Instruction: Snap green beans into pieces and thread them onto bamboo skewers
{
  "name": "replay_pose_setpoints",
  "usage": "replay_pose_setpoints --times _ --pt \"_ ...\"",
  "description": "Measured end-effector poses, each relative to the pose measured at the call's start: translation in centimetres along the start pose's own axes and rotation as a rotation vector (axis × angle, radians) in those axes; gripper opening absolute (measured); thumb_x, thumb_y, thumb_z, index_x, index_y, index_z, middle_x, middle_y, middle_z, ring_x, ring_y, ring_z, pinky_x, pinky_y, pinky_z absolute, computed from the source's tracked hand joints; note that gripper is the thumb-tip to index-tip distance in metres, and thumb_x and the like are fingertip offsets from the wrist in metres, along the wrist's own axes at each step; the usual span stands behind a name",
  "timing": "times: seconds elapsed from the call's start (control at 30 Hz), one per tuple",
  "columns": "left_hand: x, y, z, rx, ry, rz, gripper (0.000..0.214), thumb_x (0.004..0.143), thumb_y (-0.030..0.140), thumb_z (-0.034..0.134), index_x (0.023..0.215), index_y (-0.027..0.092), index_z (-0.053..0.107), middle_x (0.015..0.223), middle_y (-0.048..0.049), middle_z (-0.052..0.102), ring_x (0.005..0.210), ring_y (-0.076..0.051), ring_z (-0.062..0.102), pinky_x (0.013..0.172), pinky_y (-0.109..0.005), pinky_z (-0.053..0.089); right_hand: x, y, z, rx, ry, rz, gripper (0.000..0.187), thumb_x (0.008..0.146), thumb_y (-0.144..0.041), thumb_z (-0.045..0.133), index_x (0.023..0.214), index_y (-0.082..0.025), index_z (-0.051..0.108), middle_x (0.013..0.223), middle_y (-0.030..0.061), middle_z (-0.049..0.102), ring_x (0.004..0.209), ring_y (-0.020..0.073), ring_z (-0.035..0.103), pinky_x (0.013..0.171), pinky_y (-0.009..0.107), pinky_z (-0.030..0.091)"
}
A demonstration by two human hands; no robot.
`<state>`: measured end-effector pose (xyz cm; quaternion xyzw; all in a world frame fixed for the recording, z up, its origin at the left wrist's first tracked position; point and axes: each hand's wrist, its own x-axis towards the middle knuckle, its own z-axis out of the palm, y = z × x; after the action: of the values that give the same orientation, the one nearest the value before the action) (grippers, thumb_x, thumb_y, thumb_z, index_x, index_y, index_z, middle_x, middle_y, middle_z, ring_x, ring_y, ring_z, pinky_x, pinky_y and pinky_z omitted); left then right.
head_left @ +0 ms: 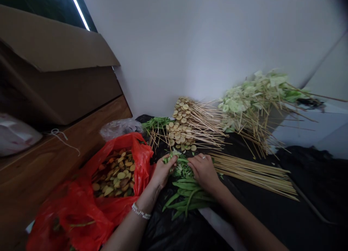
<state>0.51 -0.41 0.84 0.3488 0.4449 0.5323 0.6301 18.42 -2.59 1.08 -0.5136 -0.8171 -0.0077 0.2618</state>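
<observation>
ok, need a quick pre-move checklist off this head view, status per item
1. Hands in view: ok, left hand and right hand both visible.
2. Grip on green bits: cannot tell, partly hidden at the fingertips.
3. Green pods close by: ok, loose just below the right hand.
4. Bare sticks aligned: ok, roughly parallel.
5. Red bag open: ok, sliced pieces visible inside.
6. Leafy skewers neatly aligned: not ok, sticks cross at various angles.

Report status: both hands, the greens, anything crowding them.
Left hand, right hand at the green scraps. Green pods just nearer. Red bag close left, bare sticks close right.
</observation>
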Motion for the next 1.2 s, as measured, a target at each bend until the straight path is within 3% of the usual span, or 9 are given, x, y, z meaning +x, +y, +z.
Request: replay_pose_setpoints --times 0.2,0.37,0.47,0.57,0.7,0.87,1.03,1.2 --pt "0.0 0.6 -0.7 0.036 -0.034 0.041 0.039 0.059 0.041 0.085 0.071 0.012 0.061 0.057 0.0038 0.056 0.041 -0.002 0.037 0.039 -0.015 0.023 0.2 0.4 -1.3 0.103 -0.229 -0.066 0.021 0.097 -0.027 0.047 0.089 -0.021 0.065 0.085 0.0012 0.067 0.087 0.0167 0.054 0.076 0.031 0.029" --pt "-0.4 0.8 -1.2 0.53 -0.263 0.186 0.027 0.063 0.036 0.082 0.073 0.014 0.072 0.069 -0.0021 0.067 0.066 -0.014 0.057 0.062 -0.022 0.042 0.1 -0.1 -1.2 -0.016 -0.253 -0.158 0.015 0.095 -0.025 0.052 0.086 -0.02 0.064 0.084 0.003 0.065 0.09 0.0187 0.053 0.077 0.032 0.029" --pt "-0.5 0.8 -1.4 0.822 -0.445 0.281 0.021 0.071 0.036 0.076 0.078 0.016 0.075 0.072 -0.0011 0.069 0.07 -0.017 0.058 0.067 -0.024 0.041 0.1 -0.2 -0.8 -0.116 -0.234 -0.2 0.011 0.093 -0.023 0.055 0.086 -0.019 0.063 0.086 0.0046 0.065 0.091 0.0211 0.053 0.076 0.034 0.029" --pt "-0.6 0.9 -1.5 0.931 -0.51 0.34 0.021 0.08 0.036 0.066 0.082 0.017 0.075 0.072 -0.0008 0.069 0.068 -0.016 0.057 0.064 -0.023 0.04 0.0 -0.2 -0.6 -0.173 -0.234 -0.237 0.008 0.091 -0.019 0.055 0.089 -0.018 0.062 0.088 0.0058 0.065 0.092 0.023 0.053 0.077 0.036 0.029" --pt "-0.7 1.0 -1.6 0.956 -0.501 0.391 0.02 0.081 0.035 0.065 0.08 0.018 0.075 0.072 -0.0021 0.07 0.068 -0.018 0.058 0.065 -0.023 0.04 -0.2 -0.4 -0.5 -0.173 -0.263 -0.244 0.009 0.09 -0.014 0.054 0.09 -0.017 0.062 0.088 0.0066 0.067 0.091 0.023 0.055 0.076 0.036 0.03" --pt "-0.8 1.1 -1.8 0.879 -0.543 0.367 0.012 0.071 0.032 0.076 0.077 0.021 0.076 0.07 -0.0024 0.07 0.068 -0.02 0.059 0.065 -0.024 0.04 -0.4 -1.1 -0.2 -0.128 -0.307 -0.26 0.01 0.09 -0.014 0.054 0.088 -0.017 0.063 0.086 0.0067 0.068 0.087 0.0219 0.057 0.077 0.036 0.03" --pt "-1.1 1.7 -1.5 0.769 -0.559 0.243 0.019 0.079 0.036 0.068 0.075 0.017 0.072 0.06 -0.001 0.064 0.058 -0.014 0.054 0.059 -0.022 0.039 -0.2 -1.4 -0.7 -0.045 -0.296 -0.228 0.013 0.092 -0.013 0.049 0.092 -0.018 0.06 0.086 0.0042 0.067 0.083 0.019 0.057 0.076 0.034 0.03" --pt "-1.3 1.7 -1.3 0.579 -0.499 0.15 0.024 0.076 0.039 0.072 0.075 0.015 0.069 0.057 -0.0013 0.064 0.056 -0.013 0.055 0.06 -0.022 0.041 -0.1 -1.5 -0.9 0.042 -0.268 -0.182 0.016 0.093 -0.012 0.044 0.09 -0.019 0.058 0.086 0.0026 0.066 0.082 0.0175 0.057 0.078 0.031 0.03"
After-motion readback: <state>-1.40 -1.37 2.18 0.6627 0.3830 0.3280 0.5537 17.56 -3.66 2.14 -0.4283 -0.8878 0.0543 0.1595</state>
